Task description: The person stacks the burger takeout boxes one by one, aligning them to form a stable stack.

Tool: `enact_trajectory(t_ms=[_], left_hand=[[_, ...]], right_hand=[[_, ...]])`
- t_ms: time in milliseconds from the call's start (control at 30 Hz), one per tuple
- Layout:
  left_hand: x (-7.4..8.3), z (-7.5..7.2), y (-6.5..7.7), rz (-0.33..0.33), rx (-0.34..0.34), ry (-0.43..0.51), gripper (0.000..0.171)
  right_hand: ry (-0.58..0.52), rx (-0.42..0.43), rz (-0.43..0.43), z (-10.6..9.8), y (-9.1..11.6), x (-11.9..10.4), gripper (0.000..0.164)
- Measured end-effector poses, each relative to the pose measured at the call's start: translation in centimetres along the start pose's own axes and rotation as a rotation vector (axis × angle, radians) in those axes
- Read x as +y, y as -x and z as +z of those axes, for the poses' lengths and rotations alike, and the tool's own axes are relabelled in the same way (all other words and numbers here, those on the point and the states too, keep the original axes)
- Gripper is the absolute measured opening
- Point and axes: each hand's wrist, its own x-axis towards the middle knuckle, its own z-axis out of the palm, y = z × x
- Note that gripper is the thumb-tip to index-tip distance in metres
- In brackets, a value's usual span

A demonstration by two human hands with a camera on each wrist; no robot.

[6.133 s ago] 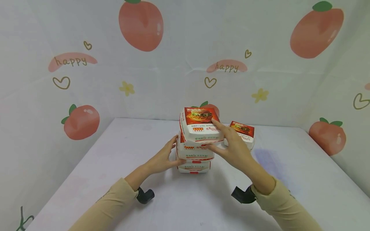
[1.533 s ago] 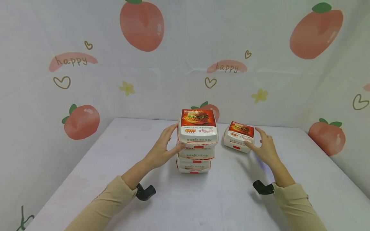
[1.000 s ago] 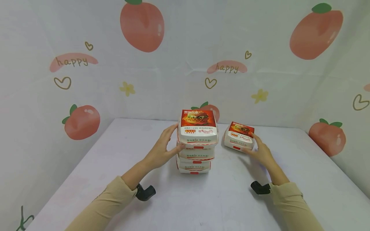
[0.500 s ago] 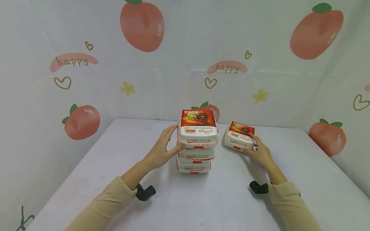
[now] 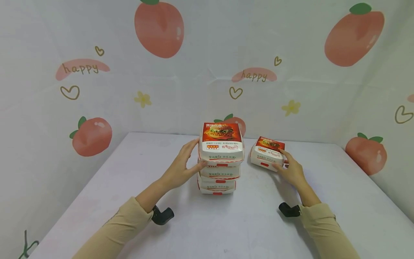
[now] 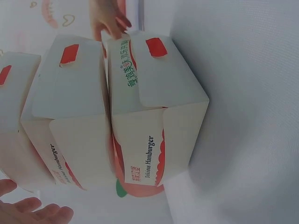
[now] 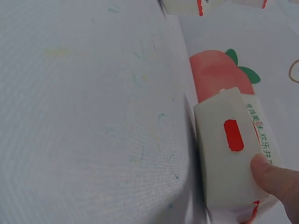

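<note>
Three hamburger boxes with burger pictures on red lids form an upright stack: a bottom box (image 5: 217,186), a middle box (image 5: 224,172) and a top box (image 5: 221,149). My left hand (image 5: 178,172) rests along the stack's left side, thumb at the front edge below the top box. Loosely extended fingers (image 6: 39,212) show beside the upper boxes in the left wrist view. Over on the right, a single hamburger box (image 5: 266,155) sits on the table. My right hand (image 5: 292,174) pinches its right end, thumb (image 7: 271,175) on the front and fingers behind, partly hidden.
A white cloth-covered table (image 5: 245,223) runs back to a printed backdrop (image 5: 200,68) with fruit and hearts. Black wrist mounts (image 5: 163,216) stick out from both sleeves, low over the table. Between the stack and the single box is a narrow gap.
Earlier my right hand set the top box onto the stack and let go. It then moved right and took hold of the single box. My left hand has stayed at the stack lately.
</note>
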Motion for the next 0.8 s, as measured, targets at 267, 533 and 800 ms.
enact_trajectory(t_ms=[267, 533, 800], left_hand=[[0.0, 0.0, -0.1, -0.011, -0.003, 0.001, 0.074], [0.0, 0.0, -0.1, -0.007, -0.002, -0.001, 0.075], [0.1, -0.1, -0.1, -0.014, -0.005, 0.004, 0.075]], right_hand=[[-0.001, 0.037, -0.02, -0.7, 0.5, -0.8, 0.07], [-0.02, 0.069, -0.049, -1.6, 0.7, -1.1, 0.069], [-0.028, 0.1, -0.063, -2.5, 0.8, -1.1, 0.07]])
